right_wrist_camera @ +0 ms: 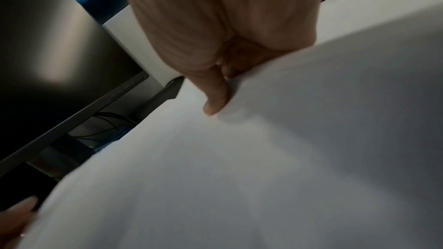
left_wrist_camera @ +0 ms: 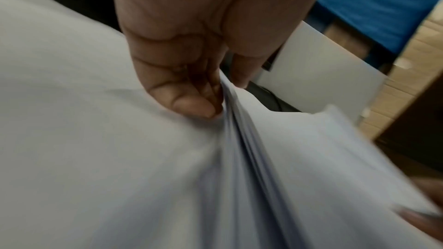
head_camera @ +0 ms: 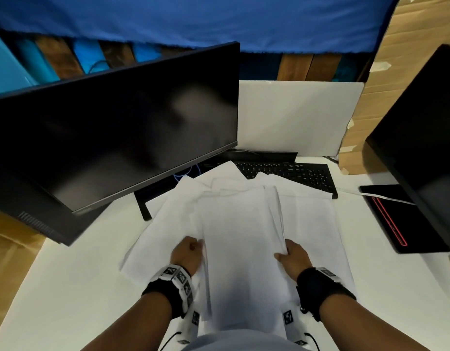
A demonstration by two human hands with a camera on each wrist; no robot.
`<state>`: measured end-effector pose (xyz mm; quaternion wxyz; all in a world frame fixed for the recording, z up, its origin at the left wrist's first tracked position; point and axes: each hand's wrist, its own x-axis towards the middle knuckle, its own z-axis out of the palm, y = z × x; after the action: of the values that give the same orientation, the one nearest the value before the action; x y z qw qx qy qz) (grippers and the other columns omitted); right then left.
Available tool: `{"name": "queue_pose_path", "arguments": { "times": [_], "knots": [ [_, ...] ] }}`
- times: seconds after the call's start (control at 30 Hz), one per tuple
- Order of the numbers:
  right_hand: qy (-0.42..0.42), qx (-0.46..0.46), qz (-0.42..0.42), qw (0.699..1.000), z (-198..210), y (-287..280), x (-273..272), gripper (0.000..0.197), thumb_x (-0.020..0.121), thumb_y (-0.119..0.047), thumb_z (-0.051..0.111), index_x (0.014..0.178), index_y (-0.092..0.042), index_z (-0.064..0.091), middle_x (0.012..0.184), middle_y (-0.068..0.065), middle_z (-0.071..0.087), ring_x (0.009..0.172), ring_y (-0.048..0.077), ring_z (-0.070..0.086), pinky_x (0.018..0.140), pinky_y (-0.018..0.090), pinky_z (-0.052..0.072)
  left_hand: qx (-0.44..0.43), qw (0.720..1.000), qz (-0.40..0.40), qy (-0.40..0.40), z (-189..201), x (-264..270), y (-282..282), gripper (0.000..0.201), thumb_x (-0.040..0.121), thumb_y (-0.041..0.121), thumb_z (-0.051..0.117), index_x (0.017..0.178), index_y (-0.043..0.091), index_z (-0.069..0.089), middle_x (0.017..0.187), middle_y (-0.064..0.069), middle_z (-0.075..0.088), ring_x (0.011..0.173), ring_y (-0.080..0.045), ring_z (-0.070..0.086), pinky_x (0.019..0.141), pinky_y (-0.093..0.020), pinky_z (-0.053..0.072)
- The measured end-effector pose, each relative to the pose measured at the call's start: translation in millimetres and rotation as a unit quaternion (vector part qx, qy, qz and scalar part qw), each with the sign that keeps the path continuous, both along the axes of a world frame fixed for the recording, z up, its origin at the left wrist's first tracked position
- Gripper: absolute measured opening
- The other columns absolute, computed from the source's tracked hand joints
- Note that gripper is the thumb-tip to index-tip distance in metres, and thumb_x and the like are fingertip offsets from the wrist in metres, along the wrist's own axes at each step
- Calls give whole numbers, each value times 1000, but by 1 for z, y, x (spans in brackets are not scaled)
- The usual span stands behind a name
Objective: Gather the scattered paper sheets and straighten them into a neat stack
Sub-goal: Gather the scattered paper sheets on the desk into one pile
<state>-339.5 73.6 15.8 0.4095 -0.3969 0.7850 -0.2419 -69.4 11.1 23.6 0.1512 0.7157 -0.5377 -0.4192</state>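
A bundle of white paper sheets is lifted in front of me, held by its two long sides. My left hand grips the bundle's left edge, its fingers curled round the layered sheet edges. My right hand grips the right edge, thumb lying on the top sheet. Several loose sheets lie fanned out on the white desk beneath the bundle, and some spread to the right. The sheet edges in the bundle are uneven at the far end.
A dark monitor stands at the left, its stand foot beside the loose sheets. A black keyboard lies behind the papers. A black mat with a red line and a second dark screen are at the right. A white board leans at the back.
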Motion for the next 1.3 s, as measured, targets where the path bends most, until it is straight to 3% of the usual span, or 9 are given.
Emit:
{"name": "queue_pose_path", "arguments": {
  "times": [0.07, 0.23, 0.5, 0.67, 0.8, 0.9, 1.03, 1.13, 1.3],
  "knots": [
    [16, -18, -22, 999, 1, 1, -8, 35, 85, -3, 60, 120, -3, 60, 119, 17, 65, 107, 30, 61, 87, 26, 43, -64, 995, 45, -68, 3, 31, -15, 27, 87, 28, 57, 101, 6, 64, 109, -22, 64, 107, -39, 59, 93, -42, 47],
    [25, -32, -66, 997, 5, 1, -34, 32, 85, 1, 59, 117, 1, 61, 113, 20, 67, 92, 20, 56, 82, 24, 39, -28, 982, 54, -179, 0, 92, -25, 58, 84, 29, 62, 136, 16, 41, 139, -13, 45, 130, -36, 38, 106, -46, 36],
    [6, -27, -78, 997, 7, -15, -47, 28, 88, 0, 56, 115, 6, 60, 114, 23, 65, 92, 22, 54, 83, 26, 38, -32, 997, 26, -64, -9, 59, -1, 14, 93, 14, 45, 93, 2, 52, 108, -26, 63, 101, -38, 60, 86, -36, 44],
    [-28, 5, -100, 995, -9, -15, -28, 27, 89, -1, 55, 113, 10, 59, 115, 27, 63, 91, 23, 54, 83, 27, 40, 90, 994, -61, -8, -14, 25, 22, 38, 95, 19, 43, 127, 1, 51, 134, -18, 53, 123, -31, 50, 103, -33, 38],
    [-58, 31, -93, 993, -21, -9, -7, 28, 89, -2, 56, 114, 11, 59, 106, 20, 64, 91, 23, 56, 84, 30, 43, 120, 986, -99, 62, -7, 8, 28, 29, 85, -5, 35, 83, 6, 62, 79, -7, 61, 84, -24, 59, 72, -30, 47],
    [-83, 28, -88, 992, -20, -4, -2, 30, 86, 2, 57, 116, 6, 57, 107, 18, 63, 93, 24, 56, 90, 33, 45, 170, 976, -113, 83, 4, 5, 26, 30, 87, 1, 34, 90, 9, 63, 70, -2, 57, 62, -16, 54, 60, -25, 47],
    [-87, 5, -96, 992, -13, -2, -8, 35, 86, 8, 53, 121, 1, 55, 104, 11, 61, 95, 23, 56, 90, 32, 44, 192, 974, 21, 123, 10, 5, 14, 47, 91, 51, 40, 95, 10, 63, 89, -17, 64, 82, -33, 62, 75, -42, 53],
    [-106, 13, -84, 991, -11, -2, -8, 38, 88, 3, 54, 125, -5, 54, 114, 10, 62, 105, 26, 58, 102, 36, 43, 152, 972, 64, 168, 3, 7, 8, 81, 67, 79, 49, 106, 10, 63, 90, -6, 67, 84, -24, 63, 86, -33, 48],
    [-150, 33, -8, 988, -14, -4, 2, 42, 88, -8, 57, 130, -8, 52, 127, 15, 61, 116, 31, 58, 106, 44, 43, 69, 968, 21, 240, 1, -6, 19, 77, 44, 41, 89, 110, 11, 64, 104, -4, 73, 97, -21, 69, 92, -37, 53]
  ]
}}
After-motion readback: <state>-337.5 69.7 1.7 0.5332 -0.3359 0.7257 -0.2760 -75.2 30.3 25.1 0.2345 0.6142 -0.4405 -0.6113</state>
